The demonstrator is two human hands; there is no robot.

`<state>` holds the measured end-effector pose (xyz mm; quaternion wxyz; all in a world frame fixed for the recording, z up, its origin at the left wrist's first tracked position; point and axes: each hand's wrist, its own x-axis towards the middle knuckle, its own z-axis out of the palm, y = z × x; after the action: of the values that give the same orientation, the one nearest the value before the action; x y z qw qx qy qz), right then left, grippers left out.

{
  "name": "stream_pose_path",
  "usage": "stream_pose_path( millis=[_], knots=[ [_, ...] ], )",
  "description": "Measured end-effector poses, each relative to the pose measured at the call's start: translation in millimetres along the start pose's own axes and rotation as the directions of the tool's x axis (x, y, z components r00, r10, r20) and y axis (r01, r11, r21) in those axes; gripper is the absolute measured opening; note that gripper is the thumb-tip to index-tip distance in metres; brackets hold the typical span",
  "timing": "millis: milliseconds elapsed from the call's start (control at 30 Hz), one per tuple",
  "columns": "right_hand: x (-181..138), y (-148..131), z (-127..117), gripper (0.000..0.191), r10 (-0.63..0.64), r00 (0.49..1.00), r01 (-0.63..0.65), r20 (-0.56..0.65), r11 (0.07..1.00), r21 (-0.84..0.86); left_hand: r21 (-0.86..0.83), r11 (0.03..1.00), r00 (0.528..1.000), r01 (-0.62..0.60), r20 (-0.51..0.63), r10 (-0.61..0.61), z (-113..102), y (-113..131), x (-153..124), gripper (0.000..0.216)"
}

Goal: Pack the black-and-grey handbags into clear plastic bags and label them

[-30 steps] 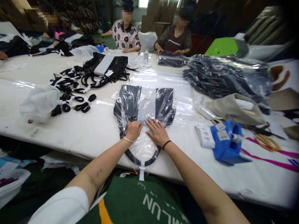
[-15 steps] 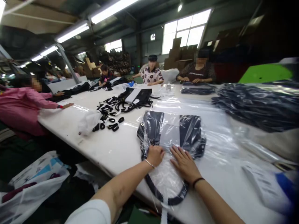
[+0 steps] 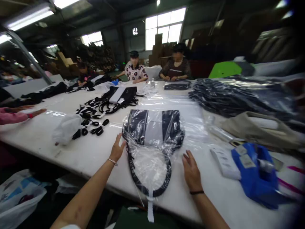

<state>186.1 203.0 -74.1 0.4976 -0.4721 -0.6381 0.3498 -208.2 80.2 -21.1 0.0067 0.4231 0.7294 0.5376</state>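
Between both open hands on the white table (image 3: 95, 152), a bagged black-and-white tote (image 3: 153, 127) with long axis pointing away, handles toward the body; left hand (image 3: 117, 149) touching its left edge, right hand (image 3: 190, 168) flat just beside the plastic, slightly farther.

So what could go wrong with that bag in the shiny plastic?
The bagged handbag has its handle loop and a white tab hanging past the table edge, so it might slide off. The loose plastic could crumple or tear under the left hand. The right hand might bump the blue tape dispenser.
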Motion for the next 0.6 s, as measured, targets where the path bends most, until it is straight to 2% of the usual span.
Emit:
stream_pose_path(
  millis=[33, 67, 133, 167, 200, 233, 267, 300, 333, 367, 400, 433, 500, 533, 600],
  knots=[
    [-2.8, 5.5, -9.0, 0.081, 0.042, 0.999, -0.042, -0.007, 0.999, -0.008, -0.103, 0.989, 0.987, 0.108, -0.107, -0.119, -16.6, -7.0, 16.7, 0.053],
    [-4.5, 13.2, -18.5, 0.081, 0.083, 0.996, -0.084, -0.018, 0.996, -0.041, -0.194, 0.961, 0.944, 0.198, -0.226, -0.24, -37.6, -11.6, 34.5, 0.05],
    [-1.7, 31.6, -33.4, 0.079, 0.157, 0.987, -0.16, -0.037, 0.98, -0.121, -0.31, 0.906, 0.803, 0.289, -0.437, -0.405, -90.8, -14.2, 67.2, 0.046],
    [2.3, 39.1, -36.5, 0.078, 0.175, 0.984, -0.178, -0.034, 0.973, -0.15, -0.325, 0.898, 0.744, 0.296, -0.512, -0.43, -118.6, -12.9, 78.5, 0.047],
    [6.3, 43.4, -36.4, 0.078, 0.177, 0.984, -0.179, -0.026, 0.969, -0.171, -0.318, 0.902, 0.711, 0.292, -0.559, -0.427, -142.6, -10.6, 85.0, 0.048],
    [8.9, 43.6, -33.7, 0.079, 0.159, 0.987, -0.159, -0.013, 0.969, -0.187, -0.315, 0.905, 0.692, 0.285, -0.586, -0.422, -159.1, -8.1, 86.5, 0.048],
    [9.3, 39.9, -29.4, 0.08, 0.127, 0.992, -0.125, -0.001, 0.973, -0.195, -0.311, 0.908, 0.693, 0.28, -0.59, -0.415, -165.2, -6.2, 83.0, 0.048],
    [7.6, 33.2, -24.5, 0.08, 0.089, 0.996, -0.085, 0.013, 0.976, -0.201, -0.304, 0.91, 0.724, 0.281, -0.555, -0.409, -159.8, -5.0, 74.7, 0.047],
    [4.2, 24.9, -19.7, 0.08, 0.042, 0.999, -0.036, 0.024, 0.976, -0.215, -0.291, 0.908, 0.783, 0.301, -0.468, -0.41, -143.4, -4.5, 61.7, 0.047],
    [0.0, 16.4, -15.5, 0.078, 0.013, 0.999, -0.005, 0.033, 0.974, -0.228, -0.262, 0.902, 0.849, 0.343, -0.325, -0.417, -118.5, -3.9, 44.3, 0.049],
    [-4.3, 8.6, -12.1, 0.075, -0.002, 0.999, 0.015, 0.054, 0.969, -0.245, -0.198, 0.9, 0.895, 0.388, -0.154, -0.419, -88.7, -2.7, 23.4, 0.053],
    [-8.4, 2.0, -9.5, 0.072, -0.018, 0.998, 0.036, 0.064, 0.957, -0.289, -0.096, 0.91, 0.915, 0.403, 0.014, -0.404, -57.8, -0.3, 0.5, 0.06],
    [-15.9, -8.2, -6.1, 0.069, -0.073, 0.991, 0.111, 0.11, 0.912, -0.394, 0.145, 0.946, 0.915, 0.289, 0.248, -0.318, -4.3, 7.7, -41.7, 0.074],
    [-19.5, -12.7, -4.5, 0.067, -0.093, 0.985, 0.148, 0.144, 0.882, -0.447, 0.239, 0.952, 0.92, 0.19, 0.296, -0.258, 15.8, 12.6, -56.9, 0.078],
    [-26.2, -21.5, 0.1, 0.063, -0.115, 0.971, 0.214, 0.209, 0.81, -0.546, 0.346, 0.938, 0.929, 0.026, 0.339, -0.15, 42.9, 22.4, -70.8, 0.082]
  ],
)
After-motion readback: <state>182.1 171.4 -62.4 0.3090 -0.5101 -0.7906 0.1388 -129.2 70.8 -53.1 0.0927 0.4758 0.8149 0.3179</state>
